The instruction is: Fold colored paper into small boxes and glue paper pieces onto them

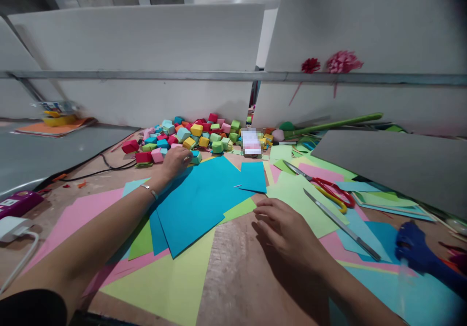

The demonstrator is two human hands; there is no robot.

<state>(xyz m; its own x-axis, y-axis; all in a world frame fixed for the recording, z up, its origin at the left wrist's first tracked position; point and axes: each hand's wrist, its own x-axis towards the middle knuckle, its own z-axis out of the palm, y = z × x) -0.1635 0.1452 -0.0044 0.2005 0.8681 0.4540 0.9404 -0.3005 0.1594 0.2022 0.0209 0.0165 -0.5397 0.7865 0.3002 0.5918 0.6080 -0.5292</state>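
Note:
My left hand (pixel 176 162) reaches to the front edge of a heap of small folded paper cubes (pixel 197 130) in red, pink, yellow, green and blue. Its fingers are curled, with the tips against a blue paper cube (pixel 196 157); part of the grip is hidden behind the hand. Below it lie large blue paper sheets (pixel 200 199) and a smaller blue piece (pixel 253 176). My right hand (pixel 280 221) hovers over the bare wooden tabletop (pixel 233 267), fingers loosely stretched and apart, holding nothing. Its fingertips are near a green sheet (pixel 239 211).
Right of my right hand lie red-and-yellow scissors (pixel 330 190), a long blade (pixel 341 224) and a blue glue gun (pixel 419 248). A phone (pixel 251 142) stands by the cubes. Left are a purple power strip (pixel 22 203) and a white charger (pixel 14 228). White panels (pixel 146 44) rise behind.

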